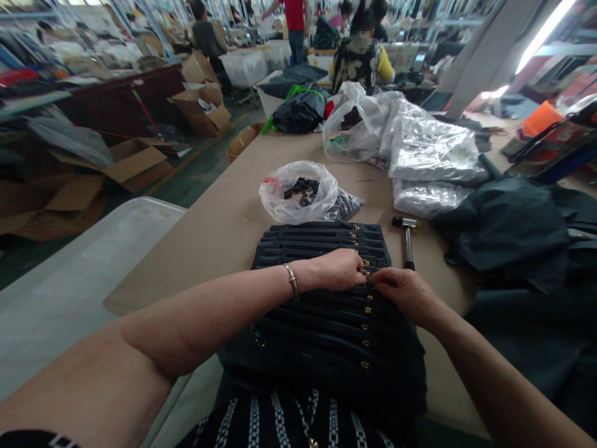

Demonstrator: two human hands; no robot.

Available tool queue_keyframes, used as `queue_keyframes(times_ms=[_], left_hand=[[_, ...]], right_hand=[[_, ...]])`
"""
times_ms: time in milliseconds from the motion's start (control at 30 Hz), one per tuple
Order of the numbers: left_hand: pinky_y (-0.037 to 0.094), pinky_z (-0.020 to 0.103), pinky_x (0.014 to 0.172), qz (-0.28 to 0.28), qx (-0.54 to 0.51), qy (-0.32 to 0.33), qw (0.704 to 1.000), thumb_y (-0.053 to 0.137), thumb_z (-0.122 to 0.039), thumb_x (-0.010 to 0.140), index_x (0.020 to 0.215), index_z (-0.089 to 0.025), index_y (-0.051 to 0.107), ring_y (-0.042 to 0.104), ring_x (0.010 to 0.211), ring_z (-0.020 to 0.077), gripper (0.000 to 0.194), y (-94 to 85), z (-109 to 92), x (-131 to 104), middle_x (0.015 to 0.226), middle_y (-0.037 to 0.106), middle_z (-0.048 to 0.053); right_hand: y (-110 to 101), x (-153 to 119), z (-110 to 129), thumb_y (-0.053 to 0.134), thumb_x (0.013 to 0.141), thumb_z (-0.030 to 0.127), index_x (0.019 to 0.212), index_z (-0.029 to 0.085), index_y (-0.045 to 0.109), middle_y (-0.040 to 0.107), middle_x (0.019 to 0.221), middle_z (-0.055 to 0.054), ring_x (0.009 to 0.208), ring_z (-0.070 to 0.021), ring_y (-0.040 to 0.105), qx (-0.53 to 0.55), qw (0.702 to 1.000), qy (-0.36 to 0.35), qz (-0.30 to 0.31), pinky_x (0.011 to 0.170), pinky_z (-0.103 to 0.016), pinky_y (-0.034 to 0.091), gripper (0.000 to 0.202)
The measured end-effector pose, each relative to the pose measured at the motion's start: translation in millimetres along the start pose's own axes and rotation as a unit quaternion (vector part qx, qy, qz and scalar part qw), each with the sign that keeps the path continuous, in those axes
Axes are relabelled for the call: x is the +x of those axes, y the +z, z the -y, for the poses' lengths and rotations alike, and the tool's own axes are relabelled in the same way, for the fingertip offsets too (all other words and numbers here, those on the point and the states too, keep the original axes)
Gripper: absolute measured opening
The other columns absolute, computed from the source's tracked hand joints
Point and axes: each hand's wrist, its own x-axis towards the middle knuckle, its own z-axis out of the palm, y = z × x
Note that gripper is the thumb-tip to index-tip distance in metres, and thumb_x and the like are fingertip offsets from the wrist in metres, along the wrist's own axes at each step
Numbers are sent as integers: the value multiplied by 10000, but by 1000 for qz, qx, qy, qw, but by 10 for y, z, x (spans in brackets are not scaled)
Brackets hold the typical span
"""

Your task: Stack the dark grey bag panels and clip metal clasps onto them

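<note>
A stack of black fabric pieces [298, 323] lies overlapped in rows before me, each with a zipper and a gold-coloured zipper slider [365, 326] near its right end. My left hand [342, 269] reaches across the stack, its fingers closed at one of the sliders. Beside it, my right hand [405, 292] pinches at the same zipper end from the right. The fingertips of both hands nearly meet, and what lies between them is too small to make out. Just past the stack sits an open clear plastic bag [298, 190] with small black and metal parts inside.
A hammer [408, 242] lies right of the stack. Silver plastic-wrapped bundles [433, 149] and dark fabric [508, 230] cover the table's right side. A white plastic surface [93, 298] adjoins the table on the left. Cardboard boxes [135, 165] stand on the floor; people sit farther back.
</note>
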Motion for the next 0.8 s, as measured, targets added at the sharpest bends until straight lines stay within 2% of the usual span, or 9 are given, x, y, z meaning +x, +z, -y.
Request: queue_keyframes(times_ms=[67,167,267,367,467,600,800], left_hand=[[291,239,526,9,0,-11,1000,542,-244,785,679,-125,597,459,567,117,168,-6,8,0,606,551,6],[293,239,531,16,-3,-25,1000,556,-249,777,703,-128,612,465,575,122,152,7,32,4,608,552,8],[290,243,533,-6,-3,-5,1000,566,-248,774,683,-127,613,460,582,125,159,14,46,3,611,550,14],[287,245,529,-22,-2,5,1000,558,-253,786,641,-131,586,442,561,123,191,-1,37,-5,581,518,9],[296,240,536,-11,-5,1,1000,556,-245,782,647,-136,593,456,567,127,177,-16,23,-13,589,533,11],[303,240,543,-8,4,4,1000,555,-219,763,676,-139,620,479,596,142,135,-4,25,-14,631,579,33],[317,253,557,-20,6,-3,1000,534,-249,751,687,-151,627,484,592,158,150,16,75,-15,663,597,51]], right_hand=[[0,9,-6,505,752,281,806,196,682,624,641,6,582,-129,542,-16,1000,-1,1,555,-242,410,204],[14,9,-2,500,759,265,796,206,667,649,710,2,635,-133,565,-71,997,-24,-11,608,-245,413,181],[34,-13,29,469,790,255,823,218,658,658,748,-7,673,-148,579,-143,988,-43,-28,645,-267,403,196],[34,-38,51,449,822,279,850,224,654,656,748,-10,665,-154,581,-159,985,-44,-46,633,-276,390,214],[14,-39,37,473,818,296,825,230,653,645,721,0,653,-145,572,-150,987,-44,-22,619,-262,382,192],[-3,-14,40,461,818,272,803,231,641,625,698,3,627,-137,546,-194,980,-44,10,594,-252,352,185],[44,3,126,459,809,235,741,207,567,592,660,-3,600,-132,507,-241,969,-40,-18,572,-251,304,131]])
